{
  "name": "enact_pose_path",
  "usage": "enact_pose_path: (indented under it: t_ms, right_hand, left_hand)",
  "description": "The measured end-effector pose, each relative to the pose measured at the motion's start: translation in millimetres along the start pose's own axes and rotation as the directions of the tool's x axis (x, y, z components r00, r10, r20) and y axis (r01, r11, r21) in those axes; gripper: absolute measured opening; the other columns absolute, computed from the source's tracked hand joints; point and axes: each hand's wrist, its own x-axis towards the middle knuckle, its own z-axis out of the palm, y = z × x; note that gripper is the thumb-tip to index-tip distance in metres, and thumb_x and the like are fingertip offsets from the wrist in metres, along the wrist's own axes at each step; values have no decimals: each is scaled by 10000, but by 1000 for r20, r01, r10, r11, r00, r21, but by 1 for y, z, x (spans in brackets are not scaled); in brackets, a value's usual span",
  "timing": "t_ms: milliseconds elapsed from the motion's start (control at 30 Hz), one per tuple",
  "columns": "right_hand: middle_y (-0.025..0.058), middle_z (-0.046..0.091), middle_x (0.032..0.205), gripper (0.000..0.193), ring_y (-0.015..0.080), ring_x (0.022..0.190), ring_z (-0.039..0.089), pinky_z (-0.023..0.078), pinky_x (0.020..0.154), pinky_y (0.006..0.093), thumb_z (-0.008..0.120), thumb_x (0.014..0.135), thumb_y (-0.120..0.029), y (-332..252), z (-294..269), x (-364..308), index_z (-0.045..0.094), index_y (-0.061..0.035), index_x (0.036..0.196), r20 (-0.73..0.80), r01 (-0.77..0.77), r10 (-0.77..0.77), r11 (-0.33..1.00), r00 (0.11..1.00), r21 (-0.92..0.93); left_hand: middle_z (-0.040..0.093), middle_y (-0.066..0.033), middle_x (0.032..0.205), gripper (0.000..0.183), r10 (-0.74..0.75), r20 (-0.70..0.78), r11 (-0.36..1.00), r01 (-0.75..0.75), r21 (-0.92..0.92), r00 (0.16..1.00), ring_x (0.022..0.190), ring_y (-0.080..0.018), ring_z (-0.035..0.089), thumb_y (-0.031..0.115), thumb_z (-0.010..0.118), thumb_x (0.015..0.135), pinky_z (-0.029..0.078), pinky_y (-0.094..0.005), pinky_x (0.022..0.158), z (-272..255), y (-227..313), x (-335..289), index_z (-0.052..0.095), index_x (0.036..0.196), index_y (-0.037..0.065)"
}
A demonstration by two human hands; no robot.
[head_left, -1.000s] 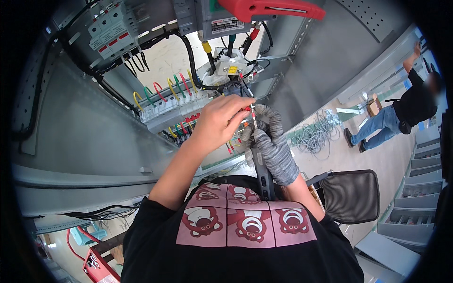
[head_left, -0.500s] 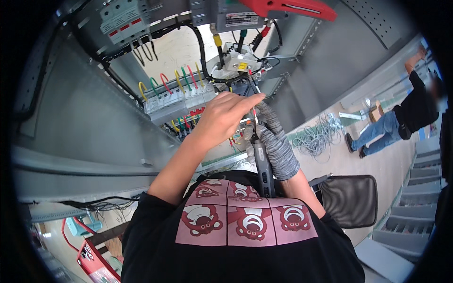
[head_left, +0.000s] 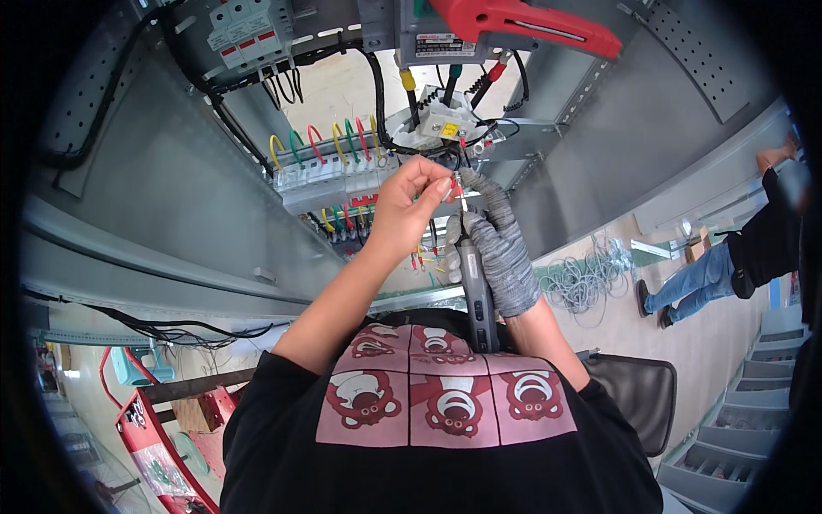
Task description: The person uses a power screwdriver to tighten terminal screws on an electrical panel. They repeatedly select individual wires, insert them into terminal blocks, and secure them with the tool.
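My bare left hand (head_left: 406, 210) is closed in a pinch at the screwdriver's tip, with a small red piece showing at the fingertips; its kind is too small to make out. In a grey knitted glove, my right hand (head_left: 505, 261) grips a dark grey cordless electric screwdriver (head_left: 479, 295), its bit pointing away from me into the cabinet. The gloved index finger stretches along the bit towards my left fingertips. Just beyond both hands are thin black wires and a white block with a yellow label (head_left: 449, 129).
A row of terminals (head_left: 330, 178) with looped coloured wires is left of my hands. A red handle (head_left: 531, 26) juts out above. Grey cabinet walls flank both sides. Coiled cable (head_left: 586, 274) lies on the floor at right, near a person in jeans (head_left: 698, 283) and a black mesh chair (head_left: 634, 398).
My left hand's fingers, stretched out across the bit before, have drawn into a pinch by its tip. My right hand keeps its hold on the screwdriver. The whole view has shifted slightly.
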Motion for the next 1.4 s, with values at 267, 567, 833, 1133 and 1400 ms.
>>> enact_pose_path:
  t_ms: [267,567,833,1133,1400]
  right_hand:
    - [32,612,979,443,83,711,576,514,620,227,469,981,-28,-2,6,20,462,-160,1404,58,-96,89,987,994,127]
    - [66,616,881,426,143,601,608,530,517,271,479,982,-61,4,6,23,439,-169,1393,14,-6,5,999,1000,53]
    - [63,628,931,423,141,745,641,515,649,263,535,1005,-288,4,10,-12,395,-80,1346,29,-146,146,989,989,-1]
    - [78,624,871,613,153,610,633,544,533,291,557,1005,-297,15,5,-31,228,-111,1487,83,-323,318,945,945,57]
    - [63,603,827,445,164,563,614,523,477,295,572,995,-321,-2,21,-23,371,-128,1342,108,-367,351,894,930,258]
  left_hand:
    - [640,-49,943,187,229,-258,942,-148,301,939,825,-120,619,-34,644,866,484,-253,773,8,-7,-1,606,1046,0]
    - [648,-86,983,196,378,-228,875,-266,404,897,855,-168,641,-41,658,841,518,-278,788,7,1,3,658,1029,16]
    - [667,-97,1007,179,430,-185,808,-285,516,884,878,-173,639,-25,687,825,491,-289,824,-3,13,11,674,1000,13]
    - [638,-70,970,203,526,-130,644,-294,706,840,794,-240,572,-18,678,800,458,-333,754,-5,20,26,668,989,56]
    - [599,-79,992,192,457,-169,645,-194,739,873,712,-220,593,-7,672,813,484,-341,662,-3,13,34,640,994,47]
